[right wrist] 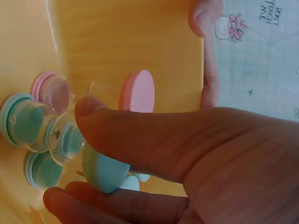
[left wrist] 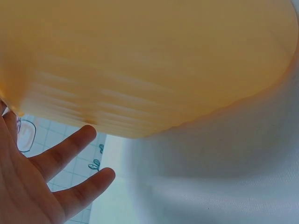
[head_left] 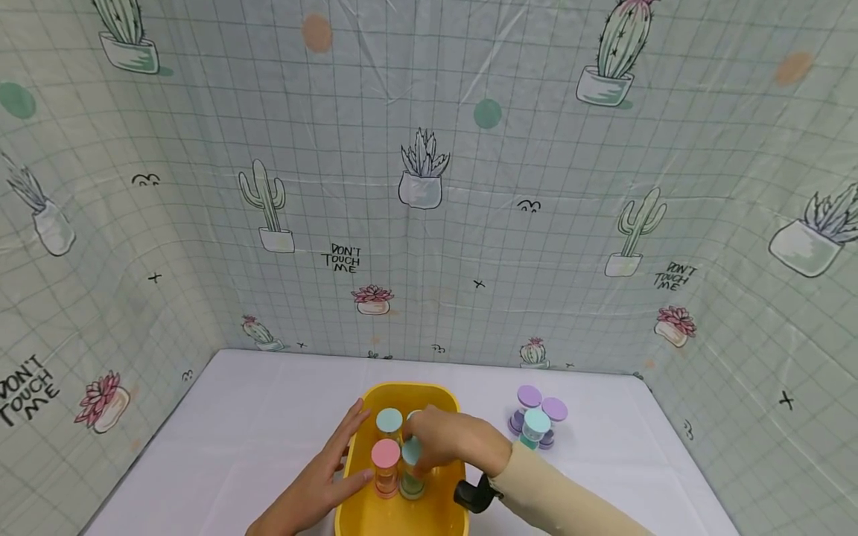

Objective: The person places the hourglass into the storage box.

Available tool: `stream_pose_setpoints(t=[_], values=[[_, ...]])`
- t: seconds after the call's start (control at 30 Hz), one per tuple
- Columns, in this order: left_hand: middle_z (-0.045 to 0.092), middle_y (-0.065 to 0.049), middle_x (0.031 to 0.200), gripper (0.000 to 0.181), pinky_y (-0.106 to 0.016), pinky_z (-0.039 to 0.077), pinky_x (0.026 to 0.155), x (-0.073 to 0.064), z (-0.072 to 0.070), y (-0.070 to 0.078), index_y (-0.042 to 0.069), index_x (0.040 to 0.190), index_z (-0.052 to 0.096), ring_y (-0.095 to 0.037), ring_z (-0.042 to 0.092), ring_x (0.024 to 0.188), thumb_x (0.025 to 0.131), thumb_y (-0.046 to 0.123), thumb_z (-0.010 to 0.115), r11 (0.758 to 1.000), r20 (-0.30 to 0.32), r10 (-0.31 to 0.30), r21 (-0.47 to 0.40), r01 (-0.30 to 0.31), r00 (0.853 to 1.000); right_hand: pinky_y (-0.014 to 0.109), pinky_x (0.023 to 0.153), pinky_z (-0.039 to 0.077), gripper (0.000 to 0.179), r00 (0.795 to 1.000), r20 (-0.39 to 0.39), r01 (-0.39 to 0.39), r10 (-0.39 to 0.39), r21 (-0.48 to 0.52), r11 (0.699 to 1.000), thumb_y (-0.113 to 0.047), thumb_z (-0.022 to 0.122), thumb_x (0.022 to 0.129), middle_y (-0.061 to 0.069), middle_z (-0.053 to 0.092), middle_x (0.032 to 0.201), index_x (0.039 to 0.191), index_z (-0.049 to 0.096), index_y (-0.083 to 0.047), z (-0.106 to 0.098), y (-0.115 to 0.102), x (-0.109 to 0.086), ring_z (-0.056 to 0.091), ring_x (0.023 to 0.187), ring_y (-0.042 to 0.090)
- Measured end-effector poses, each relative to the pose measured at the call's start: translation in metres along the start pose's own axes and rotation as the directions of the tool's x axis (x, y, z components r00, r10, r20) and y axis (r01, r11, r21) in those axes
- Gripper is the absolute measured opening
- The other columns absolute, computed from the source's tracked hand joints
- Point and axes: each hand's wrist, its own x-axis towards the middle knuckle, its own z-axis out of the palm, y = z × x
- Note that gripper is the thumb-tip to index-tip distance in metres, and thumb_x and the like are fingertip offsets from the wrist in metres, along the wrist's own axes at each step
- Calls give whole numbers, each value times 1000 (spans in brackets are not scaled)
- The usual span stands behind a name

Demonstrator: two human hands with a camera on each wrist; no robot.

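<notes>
In the head view a yellow plastic bin (head_left: pixel 362 521) holds several sand timers with coloured caps. My right hand (head_left: pixel 445 439) reaches into it from the right. Thumb and fingers grip a green sand timer (right wrist: pixel 110 170) just below its cap. Close beside that one is a pink sand timer (head_left: pixel 385 455), and behind them stands a light blue-capped timer (head_left: pixel 389 421). Another cap is mostly hidden by my right hand. My left hand (head_left: pixel 318 480) lies along the bin's left side, thumb over the rim. Two of its fingers are spread straight beneath the bin's wall in the left wrist view.
To the right of the bin, two purple sand timers (head_left: pixel 554 409) and a teal one (head_left: pixel 536 423) stand in a cluster on the white table (head_left: pixel 221 447). A cactus-print curtain (head_left: pixel 456 246) encloses the table's back and sides.
</notes>
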Motion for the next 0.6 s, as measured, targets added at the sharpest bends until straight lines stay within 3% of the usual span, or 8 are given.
stream_pose_setpoints(t=[0.33, 0.6], values=[[2, -5, 175, 76, -71, 44, 100, 2, 0, 1, 24, 166, 20, -47, 33, 149, 103, 28, 62, 1000, -20, -14, -3, 14, 1000, 21, 72, 53, 29, 998, 55, -28, 33, -90, 996, -24, 90, 79, -9, 66, 93, 105, 77, -17, -4, -2, 3, 52, 80, 7], [1, -5, 175, 74, -69, 45, 99, 1, 1, -1, 25, 165, 21, -47, 38, 146, 103, 28, 61, 1000, -14, -13, -5, 12, 1000, 19, 71, 54, 28, 999, 47, -10, 13, -63, 998, -22, 90, 80, -9, 68, 94, 104, 77, -16, -2, -2, 3, 56, 77, 4]])
